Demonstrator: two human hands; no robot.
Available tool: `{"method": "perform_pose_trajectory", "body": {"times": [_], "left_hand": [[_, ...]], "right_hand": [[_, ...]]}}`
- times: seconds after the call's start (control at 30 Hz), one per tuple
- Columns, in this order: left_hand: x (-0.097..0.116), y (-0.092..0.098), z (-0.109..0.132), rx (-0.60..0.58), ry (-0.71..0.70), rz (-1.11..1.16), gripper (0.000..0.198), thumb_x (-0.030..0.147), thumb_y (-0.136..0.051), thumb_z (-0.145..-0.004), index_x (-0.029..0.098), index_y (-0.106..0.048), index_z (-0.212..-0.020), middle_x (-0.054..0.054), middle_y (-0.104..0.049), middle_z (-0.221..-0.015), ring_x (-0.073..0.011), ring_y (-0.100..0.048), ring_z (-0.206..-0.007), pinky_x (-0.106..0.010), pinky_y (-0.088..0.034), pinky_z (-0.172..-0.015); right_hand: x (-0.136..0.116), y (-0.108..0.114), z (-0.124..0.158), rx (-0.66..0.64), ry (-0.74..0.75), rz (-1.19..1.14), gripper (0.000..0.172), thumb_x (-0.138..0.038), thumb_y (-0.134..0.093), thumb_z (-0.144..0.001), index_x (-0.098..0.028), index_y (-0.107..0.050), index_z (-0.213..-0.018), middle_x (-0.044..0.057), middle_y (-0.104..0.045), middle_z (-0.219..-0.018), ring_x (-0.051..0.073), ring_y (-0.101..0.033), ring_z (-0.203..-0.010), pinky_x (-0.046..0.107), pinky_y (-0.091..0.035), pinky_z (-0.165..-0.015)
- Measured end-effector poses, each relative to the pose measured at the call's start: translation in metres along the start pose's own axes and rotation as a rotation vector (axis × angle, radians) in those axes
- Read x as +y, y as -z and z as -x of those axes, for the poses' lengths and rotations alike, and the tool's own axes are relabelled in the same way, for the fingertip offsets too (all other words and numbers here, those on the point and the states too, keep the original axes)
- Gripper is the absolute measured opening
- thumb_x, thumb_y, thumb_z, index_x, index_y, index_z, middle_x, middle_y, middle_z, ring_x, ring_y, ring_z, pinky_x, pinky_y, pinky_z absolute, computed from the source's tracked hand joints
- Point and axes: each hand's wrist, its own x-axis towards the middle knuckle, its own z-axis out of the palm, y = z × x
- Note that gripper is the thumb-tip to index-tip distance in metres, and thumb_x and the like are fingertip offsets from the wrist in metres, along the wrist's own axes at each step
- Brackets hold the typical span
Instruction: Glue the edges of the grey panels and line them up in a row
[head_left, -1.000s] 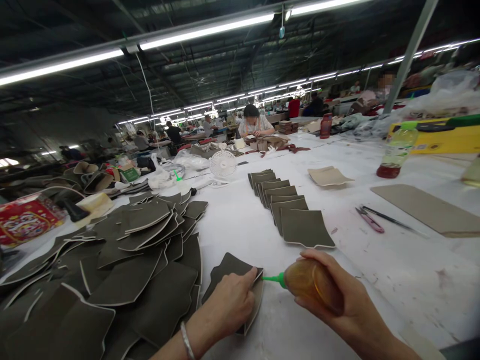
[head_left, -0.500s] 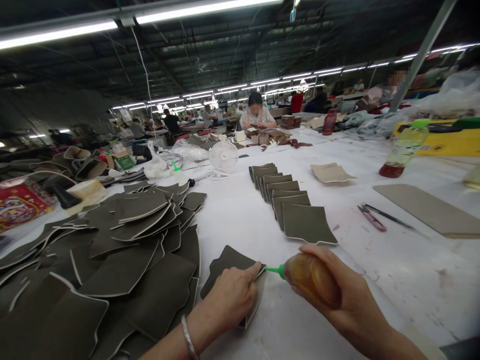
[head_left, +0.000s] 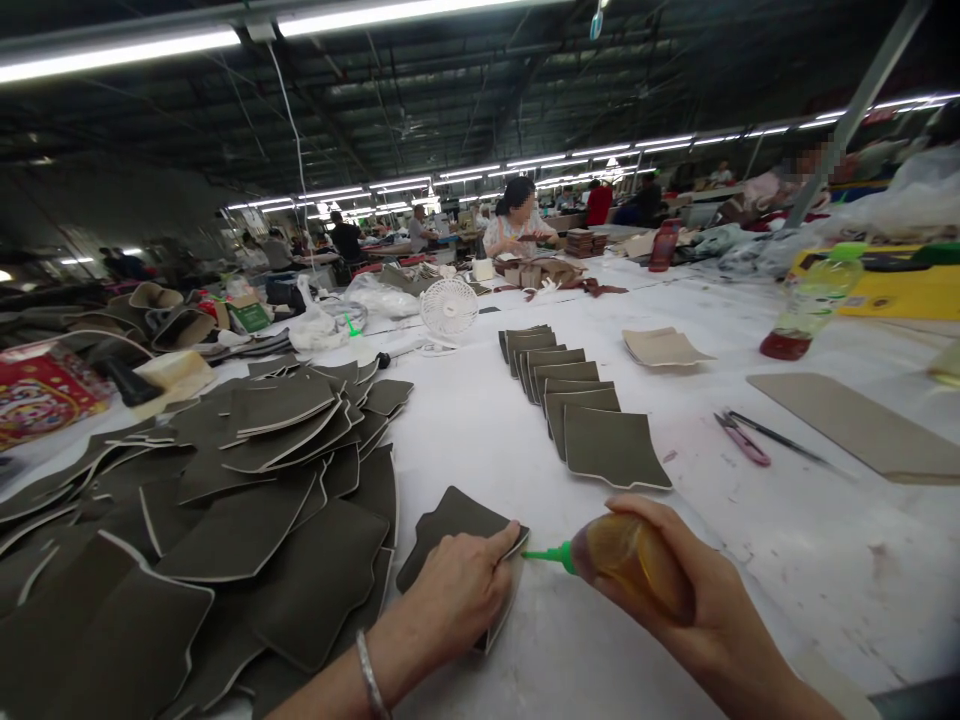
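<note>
My left hand (head_left: 465,590), with a silver bangle at the wrist, holds down a dark grey leather piece (head_left: 450,520) on the white table. Its index finger stretches to the piece's right corner; the other fingers are curled and partly hidden. A paler layer shows under the piece's right edge. My right hand (head_left: 697,580) is wrapped round a squeeze bottle (head_left: 630,565) of amber liquid, probably glue. The bottle is tipped left, its green nozzle (head_left: 551,555) at the piece's right edge. Whether the nozzle touches it, I cannot tell.
Loose dark pieces (head_left: 300,560) are heaped at left. An overlapping row of similar pieces (head_left: 615,445) runs away ahead. Rightward lie beige pieces (head_left: 664,348), pink thread snips (head_left: 742,440), a pen-like tool (head_left: 780,438) and a drink bottle (head_left: 814,300). A white fan (head_left: 448,310) stands beyond.
The bottle in my right hand has moved slightly, its nozzle tip shifting a little left and down along the piece's edge. My left hand stays nearly still. The person opposite has turned their head.
</note>
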Motion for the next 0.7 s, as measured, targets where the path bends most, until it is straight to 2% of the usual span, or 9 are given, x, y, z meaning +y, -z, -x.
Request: {"method": "perform_pose_trajectory", "body": {"times": [0.17, 0.33, 0.47, 0.6, 0.7], "left_hand": [[0.001, 0.002, 0.003, -0.013, 0.018, 0.027, 0.051, 0.024, -0.031, -0.093, 0.027, -0.043, -0.143, -0.007, -0.065, -0.121, -0.0265, -0.063, -0.105, -0.036, -0.046, -0.091], [0.0, -0.001, 0.005, -0.008, 0.001, 0.02, 0.053, 0.024, -0.028, -0.094, 0.025, -0.039, -0.145, -0.008, -0.065, -0.121, -0.0269, -0.064, -0.104, -0.037, -0.046, -0.09], [-0.001, -0.002, 0.004, -0.004, 0.015, -0.008, 0.055, 0.022, -0.028, -0.091, 0.025, -0.041, -0.144, -0.009, -0.066, -0.116, -0.0283, -0.065, -0.1, -0.039, -0.048, -0.087], [-0.003, -0.003, 0.004, -0.002, 0.002, -0.008, 0.054, 0.023, -0.028, -0.092, 0.024, -0.04, -0.145, -0.009, -0.067, -0.115, -0.028, -0.064, -0.101, -0.039, -0.048, -0.088], [-0.004, -0.004, 0.005, 0.011, -0.003, 0.002, 0.054, 0.023, -0.028, -0.093, 0.025, -0.039, -0.145, -0.009, -0.065, -0.12, -0.0274, -0.064, -0.103, -0.039, -0.047, -0.089]], "right_hand": [[0.005, 0.0, 0.003, 0.065, -0.023, -0.004, 0.045, -0.043, -0.068, -0.086, -0.03, -0.046, -0.123, 0.004, -0.056, -0.117, 0.023, -0.059, -0.1, 0.032, -0.049, -0.087], [0.005, 0.001, 0.007, -0.025, -0.092, -0.134, 0.044, -0.045, -0.066, -0.087, -0.031, -0.045, -0.123, 0.002, -0.056, -0.114, 0.02, -0.061, -0.093, 0.025, -0.05, -0.082], [0.005, 0.0, 0.007, 0.021, -0.125, -0.127, 0.045, -0.044, -0.068, -0.085, -0.031, -0.046, -0.122, 0.001, -0.055, -0.118, 0.02, -0.058, -0.1, 0.023, -0.047, -0.084], [-0.004, -0.005, 0.013, -0.048, -0.198, -0.269, 0.045, -0.045, -0.067, -0.084, -0.032, -0.046, -0.121, -0.002, -0.052, -0.119, 0.017, -0.056, -0.101, 0.02, -0.043, -0.088], [-0.012, -0.007, 0.016, -0.034, -0.255, -0.317, 0.044, -0.045, -0.067, -0.084, -0.031, -0.046, -0.12, -0.003, -0.053, -0.116, 0.017, -0.055, -0.1, 0.02, -0.041, -0.088]]}}
